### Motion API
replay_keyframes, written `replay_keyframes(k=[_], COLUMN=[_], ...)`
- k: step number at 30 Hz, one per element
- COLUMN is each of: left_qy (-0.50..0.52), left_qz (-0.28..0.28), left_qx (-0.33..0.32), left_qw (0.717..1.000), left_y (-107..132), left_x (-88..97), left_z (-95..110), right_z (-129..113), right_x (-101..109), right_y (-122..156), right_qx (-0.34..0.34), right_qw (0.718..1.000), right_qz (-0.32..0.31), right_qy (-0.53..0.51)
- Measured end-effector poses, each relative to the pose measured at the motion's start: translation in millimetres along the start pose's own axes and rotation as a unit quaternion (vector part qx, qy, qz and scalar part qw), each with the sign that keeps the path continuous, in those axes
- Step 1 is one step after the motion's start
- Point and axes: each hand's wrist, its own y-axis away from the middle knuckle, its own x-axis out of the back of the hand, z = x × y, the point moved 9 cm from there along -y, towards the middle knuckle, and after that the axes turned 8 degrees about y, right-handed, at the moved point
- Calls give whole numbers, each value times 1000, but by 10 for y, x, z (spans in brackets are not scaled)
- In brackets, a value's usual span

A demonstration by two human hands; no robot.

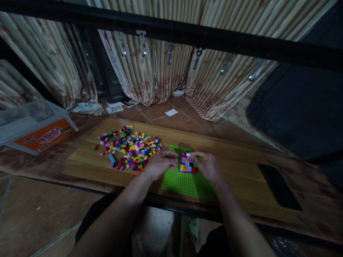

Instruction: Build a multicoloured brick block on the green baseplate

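A low block of multicoloured toy bricks (188, 165) stands on a green studded baseplate (184, 185). At its right side is my right hand (208, 165), with the index finger reaching to the top far corner and the fingers closed against the bricks. Just left of the block, my left hand (160, 163) hovers over the baseplate's edge. Its fingers are loosely bent and apart, and I see nothing held between them. Further left, a spread pile of loose bricks (134, 146) in many colours lies on the wooden board (230, 153).
A clear plastic bin (40, 125) with an orange label stands at the left. Toward the right end of the board lies a flat black object (279, 186), perhaps a phone. A dark bar (171, 26) with metal hooks crosses above. Papers (115, 108) lie beyond the board.
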Motion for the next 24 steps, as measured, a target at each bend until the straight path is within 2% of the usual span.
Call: replay_keyframes(k=[9, 13, 24], left_qy=[-22, -23, -81], left_qz=[-21, -33, -39], left_qx=[30, 23, 8], left_qw=[999, 999, 996], left_y=[-32, -24, -63], left_x=[-110, -137, -138], left_z=[-164, -175, -225], right_z=[56, 107, 2], right_x=[-8, -27, -33], right_y=[1, -17, -77], right_qx=[-23, -43, -27], right_qw=[1000, 998, 999], right_qz=[-11, -19, -32], right_qy=[-18, -33, 14])
